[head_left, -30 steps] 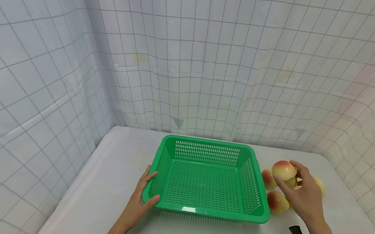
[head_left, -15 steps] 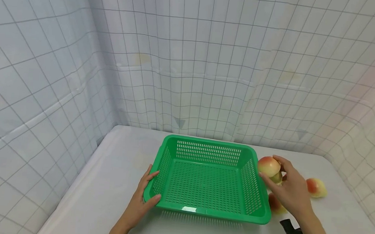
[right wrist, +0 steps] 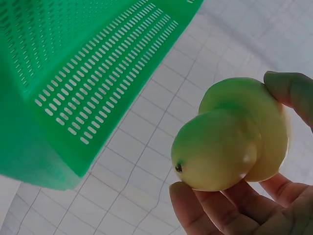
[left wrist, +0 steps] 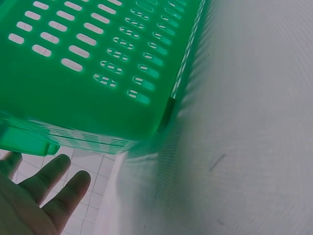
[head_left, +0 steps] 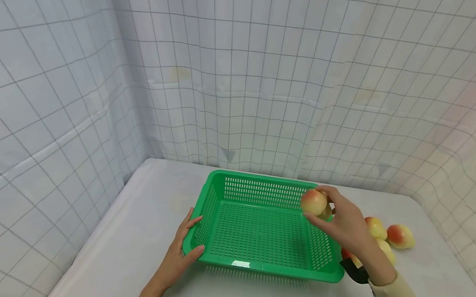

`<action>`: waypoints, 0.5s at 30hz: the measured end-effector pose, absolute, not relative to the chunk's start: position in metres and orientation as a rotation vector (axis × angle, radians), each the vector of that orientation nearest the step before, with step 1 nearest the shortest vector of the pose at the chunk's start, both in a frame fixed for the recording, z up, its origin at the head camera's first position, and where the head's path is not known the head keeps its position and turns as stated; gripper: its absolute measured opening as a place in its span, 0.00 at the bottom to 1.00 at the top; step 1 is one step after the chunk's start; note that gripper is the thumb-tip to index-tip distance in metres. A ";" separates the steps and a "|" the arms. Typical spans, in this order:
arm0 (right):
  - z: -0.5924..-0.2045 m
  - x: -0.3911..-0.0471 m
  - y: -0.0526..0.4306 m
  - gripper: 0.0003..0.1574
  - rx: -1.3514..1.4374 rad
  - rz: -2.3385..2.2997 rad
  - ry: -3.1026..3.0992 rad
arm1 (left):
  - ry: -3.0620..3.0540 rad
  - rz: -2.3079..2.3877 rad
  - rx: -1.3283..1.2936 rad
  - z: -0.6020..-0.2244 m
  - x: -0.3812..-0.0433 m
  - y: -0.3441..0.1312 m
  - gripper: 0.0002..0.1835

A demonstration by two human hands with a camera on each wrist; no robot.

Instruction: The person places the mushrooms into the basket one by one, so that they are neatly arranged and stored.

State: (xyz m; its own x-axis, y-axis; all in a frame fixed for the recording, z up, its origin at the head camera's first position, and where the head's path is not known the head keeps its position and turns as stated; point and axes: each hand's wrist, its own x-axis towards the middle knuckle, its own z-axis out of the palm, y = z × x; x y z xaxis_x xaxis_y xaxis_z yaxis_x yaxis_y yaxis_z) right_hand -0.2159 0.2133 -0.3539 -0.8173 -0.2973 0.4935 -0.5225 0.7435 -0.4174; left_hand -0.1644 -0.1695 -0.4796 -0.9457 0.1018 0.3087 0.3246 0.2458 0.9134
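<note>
The peach (head_left: 314, 201) is hanging in the air over the far right corner of the basket (head_left: 254, 267), above its right wall. The right hand (head_left: 342, 220) is pinching it, the grip clamped on the fruit with fingertips on top and thumb underneath; in the right wrist view the peach (right wrist: 230, 142) is showing its pale yellow-green underside between the fingers (right wrist: 288, 93). The left hand (head_left: 178, 255) is holding the basket's near left corner, thumb curling over the rim and fingers lying along the left wall outside. The basket is sitting on the bench (head_left: 132, 233). To its right, three more peaches are lying near one another: one (head_left: 375, 227) just behind the right wrist, one (head_left: 400, 236) farther right, and one (head_left: 386, 251) nearer, partly hidden by the forearm.
</note>
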 end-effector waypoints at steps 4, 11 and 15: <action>-0.348 -0.221 0.202 0.35 0.686 0.784 -2.560 | -2.314 -1.792 -0.412 -0.480 -0.165 -0.169 0.33; -0.342 -0.228 0.184 0.35 0.763 0.838 -2.569 | -2.296 -1.810 -0.425 -0.479 -0.162 -0.168 0.33; -0.340 -0.235 0.175 0.34 0.796 0.869 -2.566 | -2.292 -1.807 -0.426 -0.479 -0.163 -0.167 0.33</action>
